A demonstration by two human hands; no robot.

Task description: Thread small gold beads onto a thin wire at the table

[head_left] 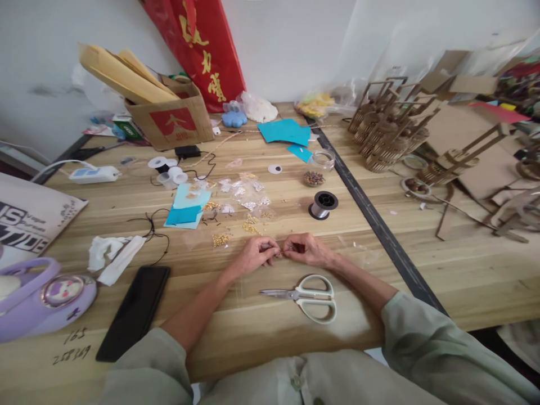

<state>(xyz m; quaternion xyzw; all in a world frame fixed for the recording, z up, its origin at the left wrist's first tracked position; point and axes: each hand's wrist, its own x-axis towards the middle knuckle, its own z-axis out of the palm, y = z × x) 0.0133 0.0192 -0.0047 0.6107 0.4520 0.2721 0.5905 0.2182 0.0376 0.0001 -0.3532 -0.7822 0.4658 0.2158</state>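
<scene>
Over the middle of the wooden table my left hand (258,253) and my right hand (307,249) meet, fingertips almost touching. Both are pinched closed around something tiny between them, perhaps a small bead or bit of wire, too small to name. Just below them lies a pair of scissors (310,296) with cream handles, blades pointing left. Beyond my right hand stands a spool of thin silvery wire (323,205). Past my left hand are a pile of gold beads (220,240) and loose gold pieces (252,225).
A black phone (134,312) and a purple case (46,295) lie at left. Blue cards (185,207), clear bags (244,194) and a jar of brown beads (314,178) sit farther back. Small bamboo baskets (382,132) stand at right; a cardboard box (177,121) is at back left.
</scene>
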